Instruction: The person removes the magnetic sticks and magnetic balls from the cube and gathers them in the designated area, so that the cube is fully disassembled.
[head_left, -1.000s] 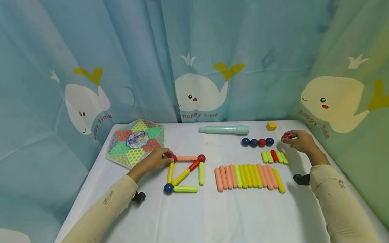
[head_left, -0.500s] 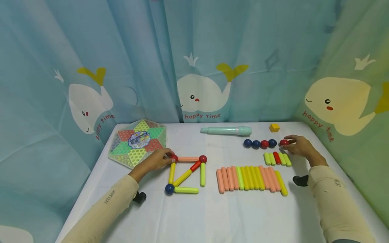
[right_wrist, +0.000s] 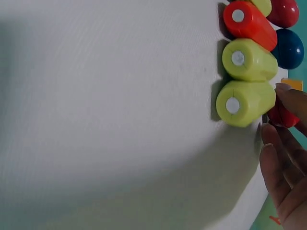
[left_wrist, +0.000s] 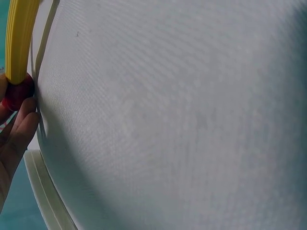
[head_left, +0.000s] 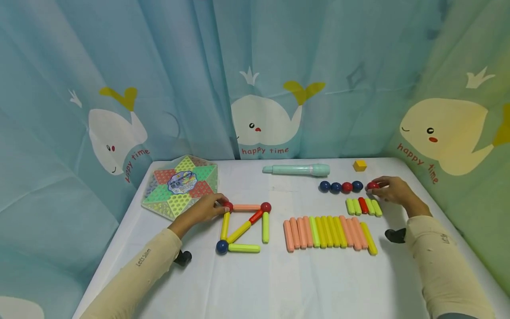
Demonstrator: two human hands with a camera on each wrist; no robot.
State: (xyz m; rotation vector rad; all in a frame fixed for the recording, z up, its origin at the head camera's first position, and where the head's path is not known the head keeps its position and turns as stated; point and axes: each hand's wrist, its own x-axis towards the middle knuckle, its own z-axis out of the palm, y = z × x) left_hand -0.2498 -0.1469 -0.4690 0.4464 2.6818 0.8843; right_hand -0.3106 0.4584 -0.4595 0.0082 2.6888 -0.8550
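At the upper left corner of a stick-and-ball frame, my left hand (head_left: 204,209) pinches a red ball (head_left: 228,206). A yellow stick (left_wrist: 21,40) runs from that ball towards a blue ball (head_left: 222,247). A pink stick (head_left: 247,207) leads across to another red ball (head_left: 265,207); a red-and-yellow diagonal (head_left: 241,231) and two light green sticks (head_left: 244,248) belong to the same figure. My right hand (head_left: 396,191) holds a separate red ball (head_left: 372,186) between thumb and fingers, just right of a row of blue and red balls (head_left: 336,188).
Short green and red sticks (head_left: 363,206) lie just in front of the ball row. Nearer still is a long row of pink, yellow and green sticks (head_left: 328,231). A mint tube (head_left: 296,170), a yellow cube (head_left: 360,165) and a star-patterned hexagonal board (head_left: 181,184) lie farther back.
My right hand has brought its red ball down and left, closer to the end of the ball row. The left hand stays on its red ball. The head view shifts slightly.
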